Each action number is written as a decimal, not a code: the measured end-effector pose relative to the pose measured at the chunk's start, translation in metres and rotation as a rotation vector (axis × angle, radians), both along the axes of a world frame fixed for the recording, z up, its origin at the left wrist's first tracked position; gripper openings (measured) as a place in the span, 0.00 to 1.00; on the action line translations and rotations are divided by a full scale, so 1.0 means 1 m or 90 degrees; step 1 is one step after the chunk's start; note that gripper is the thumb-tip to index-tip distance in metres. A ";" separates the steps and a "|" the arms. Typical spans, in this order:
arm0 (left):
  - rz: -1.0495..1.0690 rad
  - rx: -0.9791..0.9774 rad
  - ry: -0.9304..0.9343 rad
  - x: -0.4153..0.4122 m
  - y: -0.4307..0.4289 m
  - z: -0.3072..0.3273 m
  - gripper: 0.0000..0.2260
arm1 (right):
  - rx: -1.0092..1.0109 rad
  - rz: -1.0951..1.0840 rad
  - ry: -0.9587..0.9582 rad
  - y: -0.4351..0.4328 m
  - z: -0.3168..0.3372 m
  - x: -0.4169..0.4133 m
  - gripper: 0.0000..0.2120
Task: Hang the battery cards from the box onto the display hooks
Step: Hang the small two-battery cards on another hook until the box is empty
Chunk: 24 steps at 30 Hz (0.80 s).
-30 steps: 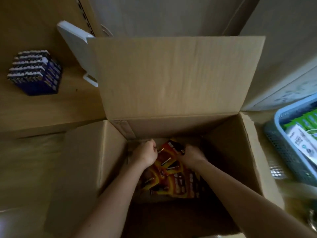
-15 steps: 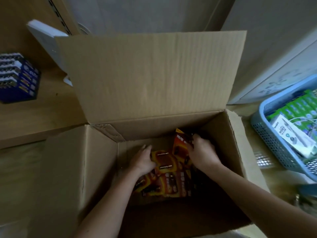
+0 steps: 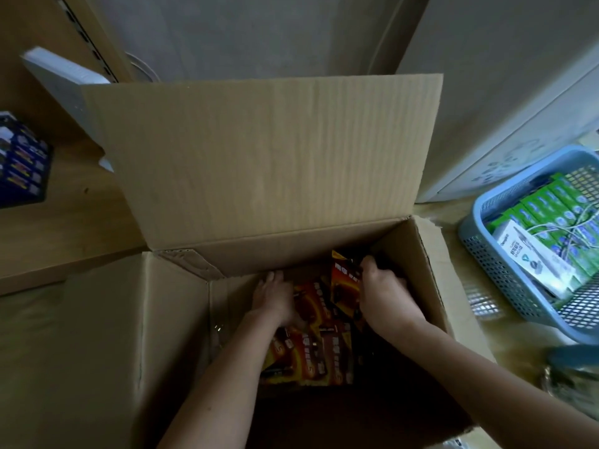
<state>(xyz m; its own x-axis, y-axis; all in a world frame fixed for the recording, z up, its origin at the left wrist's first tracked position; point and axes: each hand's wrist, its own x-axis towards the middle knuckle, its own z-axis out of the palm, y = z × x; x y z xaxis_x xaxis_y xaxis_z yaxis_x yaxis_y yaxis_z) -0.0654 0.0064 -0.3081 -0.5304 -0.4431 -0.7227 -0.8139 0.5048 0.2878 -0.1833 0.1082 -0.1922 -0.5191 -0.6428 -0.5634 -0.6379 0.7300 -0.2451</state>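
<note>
An open cardboard box [image 3: 107,335] fills the middle of the head view, its far flap standing up. Orange and red battery cards [image 3: 311,354] lie in a loose pile on its floor. My right hand [image 3: 384,291] is inside the box by the right wall, gripping a stack of battery cards [image 3: 345,280] that stands on edge. My left hand [image 3: 274,296] rests palm down on the flat cards to the left, fingers together. No display hooks are in sight.
A blue plastic basket [image 3: 479,251] with green packs and a white box stands at the right. Dark blue packs [image 3: 22,163] sit on a wooden shelf at the left. A white bracket [image 3: 61,82] juts out behind the box flap.
My right hand has gathered cards and tipped them upright toward the box's right wall. My left hand shifted from a fist to lying flat on the pile. The view has turned slightly left.
</note>
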 end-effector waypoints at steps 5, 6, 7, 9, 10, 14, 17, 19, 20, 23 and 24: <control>0.319 0.126 0.146 0.028 -0.009 0.003 0.12 | -0.061 -0.022 0.022 0.000 -0.002 0.003 0.13; 0.338 0.130 0.159 0.032 -0.008 0.011 0.09 | -0.079 -0.038 0.013 0.000 0.006 0.003 0.13; 0.352 0.133 0.168 0.036 -0.005 0.023 0.07 | -0.087 -0.055 0.000 0.000 0.016 0.004 0.13; 0.410 0.138 0.193 0.044 0.003 0.054 0.07 | -0.095 -0.075 -0.027 0.002 0.043 0.006 0.14; 0.450 0.138 0.213 0.049 0.008 0.072 0.06 | -0.102 -0.074 -0.036 0.004 0.057 0.007 0.14; 0.595 0.183 0.307 0.072 0.019 0.163 0.10 | -0.133 -0.093 -0.058 0.010 0.125 0.014 0.12; 0.669 0.219 0.357 0.092 0.021 0.235 0.15 | -0.175 -0.107 -0.079 0.010 0.184 0.022 0.12; 0.725 0.234 0.384 0.103 0.019 0.280 0.12 | -0.217 -0.109 -0.112 0.006 0.222 0.029 0.11; 0.753 0.239 0.401 0.109 0.018 0.302 0.10 | -0.231 -0.106 -0.128 0.004 0.241 0.034 0.10; 0.825 0.245 0.437 0.134 0.014 0.362 0.13 | -0.259 -0.107 -0.178 -0.006 0.294 0.049 0.08; 0.842 0.236 0.453 0.144 0.012 0.379 0.13 | -0.265 -0.102 -0.194 -0.011 0.312 0.056 0.08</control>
<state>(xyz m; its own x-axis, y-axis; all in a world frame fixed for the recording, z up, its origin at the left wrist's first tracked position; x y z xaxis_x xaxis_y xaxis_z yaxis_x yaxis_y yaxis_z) 0.0786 0.0180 0.0708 -0.1881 -0.7167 -0.6715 -0.2529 -0.6254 0.7382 -0.1269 0.0973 0.1198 -0.4823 -0.7696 -0.4186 -0.3810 0.6145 -0.6908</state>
